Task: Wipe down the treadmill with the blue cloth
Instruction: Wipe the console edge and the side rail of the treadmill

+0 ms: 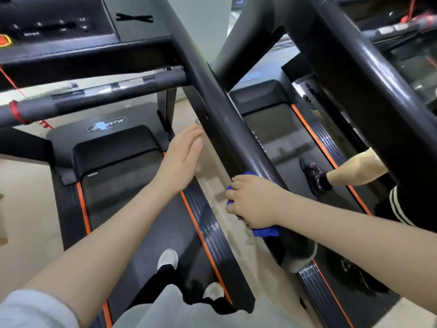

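Right now the right hand [253,201] has its grip curled over the blue cloth [266,232], fingers bent round it and pressing it onto the black side handrail [227,119] of the treadmill [132,185]. Most of the cloth is hidden under the palm; a blue edge peeks out above the knuckles against the handrail, and a larger fold hangs out below the wrist. A ring sits on one finger of that hand.

On the other side of the handrail, the left hand [182,159] floats with its fingers straight and together, holding nothing, its fingertips near the handrail but not clearly touching it.

Below the handrail lies the treadmill's dark belt with orange-edged side rails, and the person's two white-toed shoes [168,258] stand on the belt. Up from the handrail's top end are the console [49,27] and a grey crossbar [94,95], with red cord [16,112] wound round the crossbar's far end. The floor [26,200] beside the machine is pale beige.

Beyond the handrail stands a second treadmill [279,143] of the same make, its own thick black rail [369,91] crossing the upper corner of the view. Another person's leg and dark patterned shoe [313,177] rest on its belt, close past the cloth-holding hand.
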Demonstrator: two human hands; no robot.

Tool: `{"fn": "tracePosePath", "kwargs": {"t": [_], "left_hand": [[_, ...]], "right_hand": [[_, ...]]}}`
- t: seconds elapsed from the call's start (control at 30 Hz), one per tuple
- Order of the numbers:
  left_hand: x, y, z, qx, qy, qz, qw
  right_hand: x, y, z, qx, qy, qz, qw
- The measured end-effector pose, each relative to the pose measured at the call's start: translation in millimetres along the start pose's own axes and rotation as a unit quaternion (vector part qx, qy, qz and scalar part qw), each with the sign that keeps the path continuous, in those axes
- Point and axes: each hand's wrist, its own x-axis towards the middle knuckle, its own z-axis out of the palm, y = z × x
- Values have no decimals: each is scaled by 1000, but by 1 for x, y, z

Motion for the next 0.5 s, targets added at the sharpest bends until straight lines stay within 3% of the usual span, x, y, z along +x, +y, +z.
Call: {"fn": "tracePosePath", "kwargs": {"t": [0.1,0.3,0.5], "left_hand": [[8,-4,-8,22,-10,21,999],[3,-7,-10,37,-30,27,998],[-21,-13,-2,56,-49,13,997]], "right_hand": [[32,25,-19,-57,-5,19,998],[93,62,-36,-142,9,153,978],[40,2,-13,-139,-59,99,984]]}}
